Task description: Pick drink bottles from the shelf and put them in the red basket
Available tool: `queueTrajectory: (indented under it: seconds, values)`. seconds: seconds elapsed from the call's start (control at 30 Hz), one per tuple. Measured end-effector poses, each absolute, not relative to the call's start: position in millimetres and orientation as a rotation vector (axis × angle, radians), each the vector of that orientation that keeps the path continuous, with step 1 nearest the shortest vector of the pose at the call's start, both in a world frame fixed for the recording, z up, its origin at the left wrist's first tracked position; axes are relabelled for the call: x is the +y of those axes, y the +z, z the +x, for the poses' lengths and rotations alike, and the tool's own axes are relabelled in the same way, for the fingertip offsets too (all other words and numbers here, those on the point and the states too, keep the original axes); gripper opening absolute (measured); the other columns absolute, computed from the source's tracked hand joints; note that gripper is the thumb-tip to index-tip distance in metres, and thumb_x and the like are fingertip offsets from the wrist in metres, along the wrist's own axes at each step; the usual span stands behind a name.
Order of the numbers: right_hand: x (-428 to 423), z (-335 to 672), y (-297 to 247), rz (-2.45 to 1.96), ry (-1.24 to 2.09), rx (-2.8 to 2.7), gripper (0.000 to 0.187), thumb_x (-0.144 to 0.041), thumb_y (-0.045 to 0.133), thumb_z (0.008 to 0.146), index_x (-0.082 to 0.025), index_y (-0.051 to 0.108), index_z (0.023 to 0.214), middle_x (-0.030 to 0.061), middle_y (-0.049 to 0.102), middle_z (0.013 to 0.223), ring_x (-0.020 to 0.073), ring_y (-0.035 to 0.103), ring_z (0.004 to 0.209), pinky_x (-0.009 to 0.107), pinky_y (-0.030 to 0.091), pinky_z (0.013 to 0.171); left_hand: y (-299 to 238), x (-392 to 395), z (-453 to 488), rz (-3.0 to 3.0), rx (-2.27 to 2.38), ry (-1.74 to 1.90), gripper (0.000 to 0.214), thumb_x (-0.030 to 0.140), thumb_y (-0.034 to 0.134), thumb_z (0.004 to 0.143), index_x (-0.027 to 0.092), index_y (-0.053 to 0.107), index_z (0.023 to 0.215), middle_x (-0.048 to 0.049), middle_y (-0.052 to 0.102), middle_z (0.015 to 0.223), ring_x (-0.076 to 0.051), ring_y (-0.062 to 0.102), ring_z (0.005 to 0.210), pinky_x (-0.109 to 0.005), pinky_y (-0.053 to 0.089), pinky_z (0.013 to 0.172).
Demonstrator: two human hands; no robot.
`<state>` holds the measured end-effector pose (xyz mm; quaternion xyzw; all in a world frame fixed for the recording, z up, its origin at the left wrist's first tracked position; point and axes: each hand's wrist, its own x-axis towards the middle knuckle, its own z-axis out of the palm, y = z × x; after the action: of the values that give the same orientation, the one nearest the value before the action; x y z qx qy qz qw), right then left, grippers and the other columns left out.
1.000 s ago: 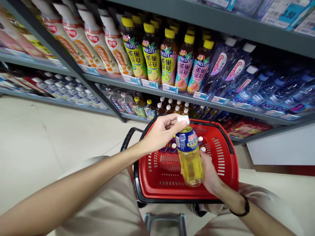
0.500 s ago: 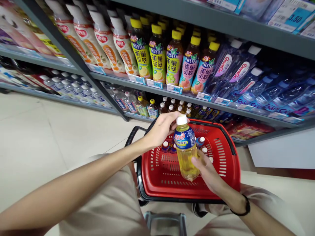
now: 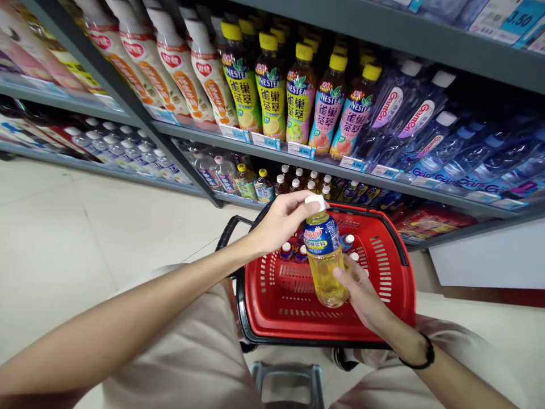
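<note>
A bottle of yellow drink [image 3: 327, 272] with a blue label and a white cap is held above a red shopping basket [image 3: 272, 318], its top leaning slightly left. My right hand [image 3: 361, 289] wraps around the lower part of the bottle from the right, its fingers mostly hidden behind it. At the top, my left hand [image 3: 289, 218] closes on the white cap [image 3: 315, 203], thumb in front and fingers behind. Inside the basket lie several small bottles [image 3: 286, 250] with white caps, partly covered by my hands and the held bottle.
Tea bottles with yellow caps [image 3: 271, 94], white-capped juice bottles [image 3: 208, 74] and clear water bottles [image 3: 419, 113] fill the shelf ahead. Small bottles [image 3: 281, 184] stand on the lower shelf behind the basket. A grey stool [image 3: 287, 372] is between my legs; a white panel [image 3: 489, 261] is at right.
The bottle has tilted a little, its base shifting slightly right and up. My left thumb has come over the front of the cap. The camera view has moved slightly.
</note>
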<state>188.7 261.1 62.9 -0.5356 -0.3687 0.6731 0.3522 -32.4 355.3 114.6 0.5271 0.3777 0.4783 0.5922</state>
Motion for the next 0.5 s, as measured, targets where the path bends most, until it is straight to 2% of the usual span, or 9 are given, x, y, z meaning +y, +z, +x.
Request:
queueTrajectory:
  seconds: [0.1, 0.2, 0.23, 0.3, 0.4, 0.43, 0.5]
  values:
    - [263, 187, 66, -1.410, 1.748, -0.894, 0.065, -0.058, 0.092, 0.071, -0.024, 0.072, 0.122, 0.0093, 0.077, 0.123, 0.0310, 0.068, 0.120, 0.047, 0.050, 0.109, 114, 356, -31, 1.236, 0.867, 1.137, 0.044, 0.058, 0.075, 0.083, 0.015, 0.066, 0.084, -0.0022, 0.062, 0.077, -0.013, 0.054, 0.069, -0.024, 0.044, 0.064]
    - [266, 186, 72, -1.308, 1.883, -0.795, 0.062, -0.065, 0.082, 0.078, -0.021, 0.075, 0.120, 0.0109, 0.077, 0.125, 0.0317, 0.069, 0.120, 0.046, 0.050, 0.109, 114, 358, -31, 1.175, 0.833, 1.184, 0.048, 0.061, 0.078, 0.082, 0.014, 0.067, 0.084, -0.0018, 0.063, 0.077, -0.013, 0.055, 0.069, -0.024, 0.046, 0.065]
    - [267, 187, 75, -1.257, 1.951, -0.737, 0.060, -0.068, 0.076, 0.083, -0.020, 0.075, 0.120, 0.0112, 0.078, 0.122, 0.0309, 0.070, 0.116, 0.044, 0.052, 0.105, 114, 359, -31, 1.153, 0.824, 1.210, 0.049, 0.062, 0.078, 0.081, 0.014, 0.068, 0.084, -0.0020, 0.064, 0.078, -0.013, 0.055, 0.069, -0.024, 0.046, 0.065]
    - [268, 187, 77, -1.137, 2.153, -0.607, 0.065, -0.073, 0.061, 0.090, -0.017, 0.075, 0.120, 0.0127, 0.080, 0.110, 0.0292, 0.075, 0.100, 0.040, 0.060, 0.084, 114, 361, -32, 1.105, 0.807, 1.264, 0.050, 0.063, 0.078, 0.082, 0.014, 0.070, 0.085, -0.0031, 0.066, 0.080, -0.013, 0.056, 0.070, -0.024, 0.046, 0.066]
    - [268, 186, 78, -0.917, 2.452, -0.521, 0.074, -0.076, 0.051, 0.090, -0.012, 0.074, 0.119, 0.0150, 0.079, 0.090, 0.0266, 0.073, 0.072, 0.031, 0.054, 0.050, 113, 365, -34, 1.057, 0.781, 1.316, 0.049, 0.063, 0.077, 0.084, 0.014, 0.073, 0.086, -0.0044, 0.069, 0.083, -0.014, 0.058, 0.073, -0.024, 0.047, 0.068]
    - [267, 186, 78, -0.868, 2.481, -0.534, 0.074, -0.075, 0.051, 0.090, -0.011, 0.074, 0.119, 0.0157, 0.078, 0.089, 0.0262, 0.072, 0.069, 0.029, 0.052, 0.045, 112, 366, -34, 1.060, 0.778, 1.325, 0.049, 0.063, 0.076, 0.085, 0.015, 0.074, 0.087, -0.0044, 0.069, 0.084, -0.014, 0.059, 0.074, -0.025, 0.047, 0.068]
    - [266, 185, 77, -0.852, 2.403, -0.611, 0.064, -0.067, 0.056, 0.091, -0.011, 0.075, 0.116, 0.0162, 0.079, 0.093, 0.0261, 0.073, 0.071, 0.029, 0.054, 0.045, 109, 369, -37, 1.095, 0.793, 1.339, 0.050, 0.065, 0.075, 0.086, 0.015, 0.074, 0.086, -0.0036, 0.068, 0.081, -0.013, 0.057, 0.072, -0.025, 0.046, 0.067]
